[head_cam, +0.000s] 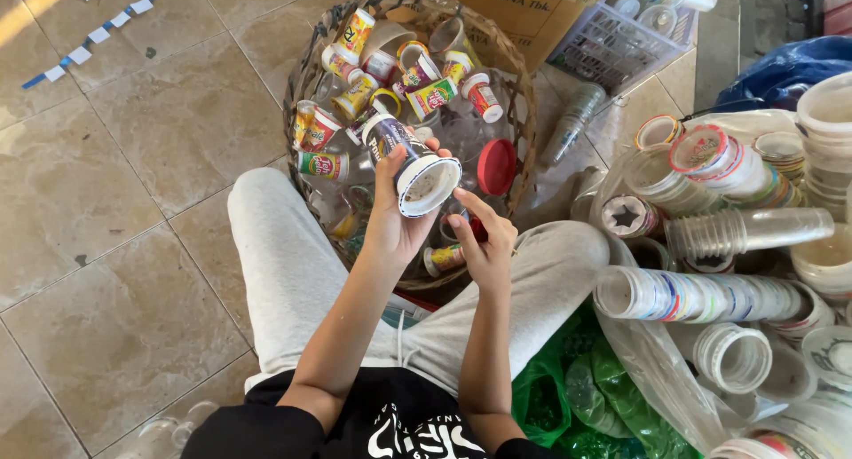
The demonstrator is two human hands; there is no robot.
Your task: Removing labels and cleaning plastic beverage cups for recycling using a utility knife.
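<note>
Nearest you, your lap fills the bottom of the view, grey trousers spread to either side over the tiled floor. Above your knees, your left hand is wrapped around a dark printed cup, thumb on one side and fingers on the other. The cup lies tilted, its long axis running from upper left down to lower right, with the open white rim facing your right hand. That right hand sits just below and to the right of the rim, apart from it, index finger stretched toward the mouth, the other fingers loosely curled and holding nothing. Beyond both hands stands the woven basket heaped with more cups, a red lid among them.
</note>
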